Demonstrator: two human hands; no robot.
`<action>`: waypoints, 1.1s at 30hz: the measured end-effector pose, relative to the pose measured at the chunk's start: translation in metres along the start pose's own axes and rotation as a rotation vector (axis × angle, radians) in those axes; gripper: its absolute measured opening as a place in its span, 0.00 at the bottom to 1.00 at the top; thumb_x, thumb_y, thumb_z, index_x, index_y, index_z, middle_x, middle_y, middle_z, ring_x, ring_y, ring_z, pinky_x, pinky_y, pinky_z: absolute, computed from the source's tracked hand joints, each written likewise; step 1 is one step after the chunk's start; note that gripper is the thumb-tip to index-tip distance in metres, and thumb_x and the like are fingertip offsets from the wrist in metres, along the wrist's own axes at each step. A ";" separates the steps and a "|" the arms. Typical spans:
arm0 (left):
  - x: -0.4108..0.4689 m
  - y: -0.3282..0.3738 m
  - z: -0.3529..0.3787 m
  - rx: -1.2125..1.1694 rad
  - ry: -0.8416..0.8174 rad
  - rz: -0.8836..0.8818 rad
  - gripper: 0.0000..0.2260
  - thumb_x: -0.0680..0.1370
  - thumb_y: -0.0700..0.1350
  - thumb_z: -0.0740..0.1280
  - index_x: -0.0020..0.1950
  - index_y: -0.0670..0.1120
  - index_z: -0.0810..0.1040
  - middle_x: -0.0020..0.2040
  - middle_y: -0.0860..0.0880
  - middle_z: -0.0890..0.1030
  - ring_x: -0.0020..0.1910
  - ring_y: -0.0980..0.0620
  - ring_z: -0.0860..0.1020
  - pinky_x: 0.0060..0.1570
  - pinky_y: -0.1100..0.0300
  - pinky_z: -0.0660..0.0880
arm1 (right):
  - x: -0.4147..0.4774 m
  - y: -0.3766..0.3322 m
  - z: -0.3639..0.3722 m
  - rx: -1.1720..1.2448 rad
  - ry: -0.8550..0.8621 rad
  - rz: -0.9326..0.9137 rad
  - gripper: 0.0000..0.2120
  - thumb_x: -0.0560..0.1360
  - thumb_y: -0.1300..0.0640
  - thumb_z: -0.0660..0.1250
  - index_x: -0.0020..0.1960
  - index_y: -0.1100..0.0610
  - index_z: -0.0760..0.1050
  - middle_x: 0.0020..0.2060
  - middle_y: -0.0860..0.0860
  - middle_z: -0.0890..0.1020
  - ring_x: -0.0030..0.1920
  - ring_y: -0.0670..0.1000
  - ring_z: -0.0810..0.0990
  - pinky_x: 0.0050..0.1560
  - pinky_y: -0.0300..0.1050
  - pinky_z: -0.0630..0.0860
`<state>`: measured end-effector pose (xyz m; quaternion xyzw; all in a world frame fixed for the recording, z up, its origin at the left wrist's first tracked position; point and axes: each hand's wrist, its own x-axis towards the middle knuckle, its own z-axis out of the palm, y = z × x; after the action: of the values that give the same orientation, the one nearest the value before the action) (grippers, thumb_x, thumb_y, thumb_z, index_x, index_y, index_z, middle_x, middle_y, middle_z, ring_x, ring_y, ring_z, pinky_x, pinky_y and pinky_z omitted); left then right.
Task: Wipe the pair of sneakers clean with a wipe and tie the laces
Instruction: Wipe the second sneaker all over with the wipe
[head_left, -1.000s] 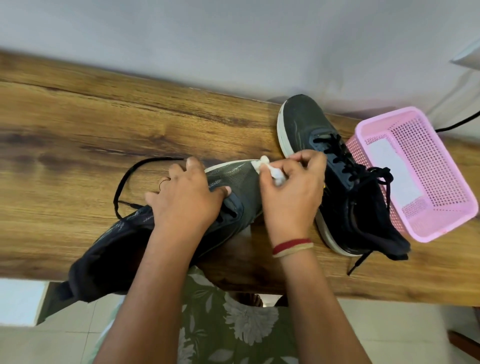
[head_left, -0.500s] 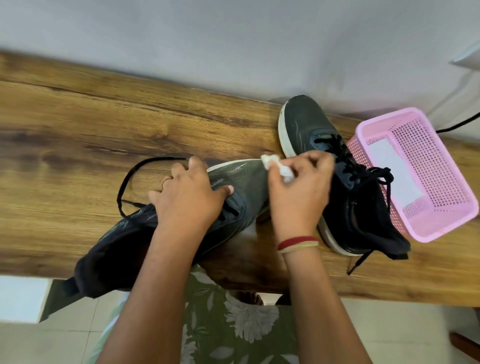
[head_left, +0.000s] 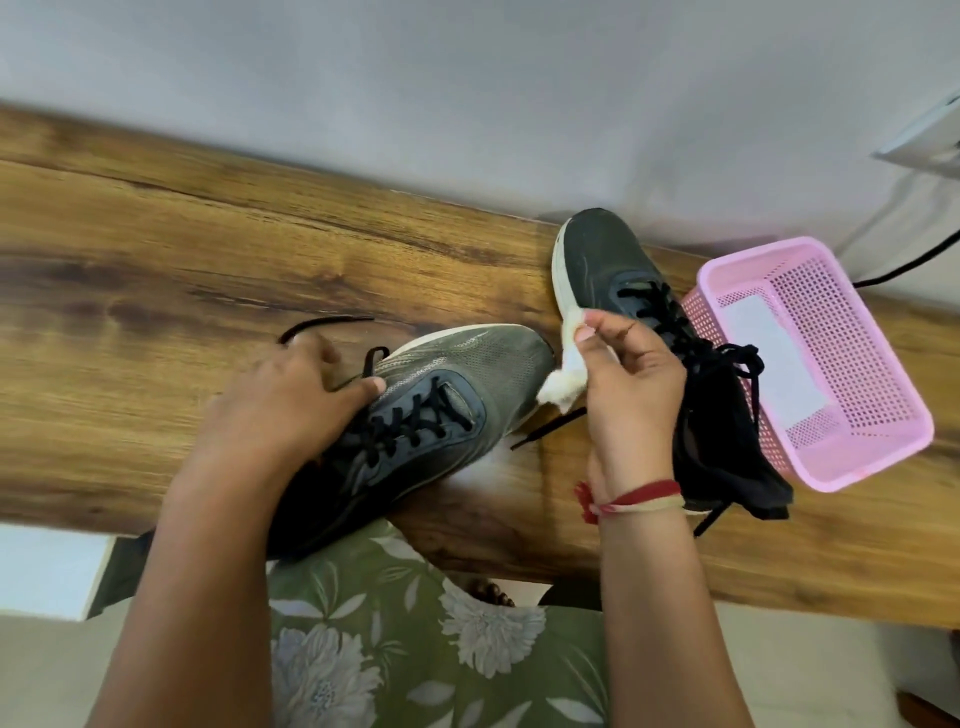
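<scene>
A grey-black sneaker lies on the wooden table, toe pointing up-right, heel over the near edge, its black laces loose. My left hand rests over its left side near the lace eyelets, thumb on the upper, the fingers blurred. My right hand is lifted just right of the toe and pinches a crumpled white wipe, which hangs clear of the shoe. The second sneaker, darker, stands behind my right hand with its laces crossed.
A pink perforated basket with a white sheet inside sits right of the second sneaker, touching it. A black cable runs behind the basket. A wall bounds the table's far edge. Bare wood spreads to the left.
My right hand has come off the near sneaker's toe with the wipe and turned palm toward me. My left hand slid back, uncovering the laces; the sneaker now lies flatter.
</scene>
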<state>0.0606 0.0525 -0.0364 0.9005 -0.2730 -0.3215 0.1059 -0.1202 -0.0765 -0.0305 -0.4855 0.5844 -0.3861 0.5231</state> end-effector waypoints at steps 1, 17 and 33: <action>-0.001 0.001 0.001 -0.009 -0.025 0.004 0.25 0.71 0.64 0.67 0.61 0.51 0.73 0.61 0.46 0.78 0.61 0.45 0.75 0.59 0.50 0.71 | -0.001 0.004 0.001 -0.173 -0.016 -0.047 0.08 0.73 0.64 0.69 0.42 0.52 0.82 0.40 0.49 0.83 0.43 0.47 0.81 0.48 0.48 0.78; -0.060 0.007 -0.019 0.245 0.089 0.228 0.26 0.74 0.67 0.59 0.64 0.52 0.70 0.59 0.45 0.79 0.56 0.44 0.76 0.54 0.51 0.70 | -0.047 -0.009 -0.010 -0.528 -0.125 -0.310 0.03 0.73 0.59 0.70 0.44 0.53 0.82 0.43 0.48 0.82 0.46 0.46 0.78 0.51 0.36 0.70; -0.139 0.030 -0.075 0.275 -0.103 0.389 0.28 0.69 0.68 0.66 0.55 0.46 0.77 0.50 0.47 0.80 0.46 0.48 0.76 0.44 0.56 0.72 | -0.130 -0.073 -0.089 -0.208 -0.075 -0.315 0.03 0.72 0.60 0.70 0.45 0.53 0.81 0.42 0.48 0.82 0.43 0.38 0.77 0.43 0.23 0.70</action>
<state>0.0062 0.1062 0.1050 0.8193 -0.4876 -0.3004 0.0281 -0.1981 0.0284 0.0842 -0.6364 0.5182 -0.3822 0.4247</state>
